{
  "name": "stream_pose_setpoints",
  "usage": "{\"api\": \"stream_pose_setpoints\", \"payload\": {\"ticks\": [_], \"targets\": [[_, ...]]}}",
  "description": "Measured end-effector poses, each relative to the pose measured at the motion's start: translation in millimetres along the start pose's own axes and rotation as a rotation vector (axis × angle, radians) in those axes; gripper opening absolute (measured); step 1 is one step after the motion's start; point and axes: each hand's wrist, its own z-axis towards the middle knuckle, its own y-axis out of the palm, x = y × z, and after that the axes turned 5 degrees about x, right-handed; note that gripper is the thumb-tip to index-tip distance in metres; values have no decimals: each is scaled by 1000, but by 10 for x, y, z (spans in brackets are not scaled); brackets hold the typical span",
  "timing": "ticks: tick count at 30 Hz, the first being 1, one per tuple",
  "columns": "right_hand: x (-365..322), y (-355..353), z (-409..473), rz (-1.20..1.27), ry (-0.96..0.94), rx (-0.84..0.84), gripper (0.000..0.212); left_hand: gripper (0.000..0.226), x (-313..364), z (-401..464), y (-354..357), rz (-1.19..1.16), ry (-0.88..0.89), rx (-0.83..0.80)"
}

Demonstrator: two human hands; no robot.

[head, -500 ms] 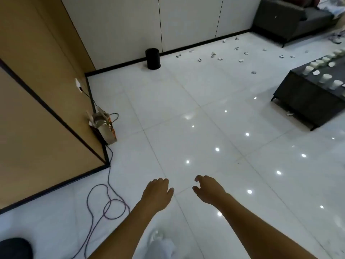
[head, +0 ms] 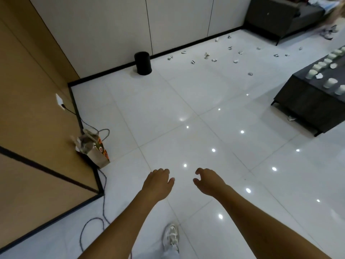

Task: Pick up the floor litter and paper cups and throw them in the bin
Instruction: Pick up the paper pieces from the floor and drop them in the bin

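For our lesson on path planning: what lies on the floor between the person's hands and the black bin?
In the head view, only bare glossy white tile lies between the left hand, right hand and the black bin. The litter lies right of the bin.

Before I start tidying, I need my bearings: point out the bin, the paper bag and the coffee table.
bin (head: 143, 63), head view, middle of its black side.
paper bag (head: 98, 156), head view, its side panel.
coffee table (head: 306, 101), head view, its dark front face.

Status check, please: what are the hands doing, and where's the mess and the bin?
Left hand, right hand: empty, relaxed. Litter scattered near far wall; paper cups on table; bin by wall. Bare floor between.
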Motion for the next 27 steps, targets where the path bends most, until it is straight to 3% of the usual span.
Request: {"api": "stream_pose_setpoints", "payload": {"ticks": [9,27], "targets": [[-360,-676,1241,24,0,12,44,46,-187,1319,-618,29,-13,-43],[118,-2628,4179,59,49,7,44,42,576,4685,-1718,23,-93,-29]]}}
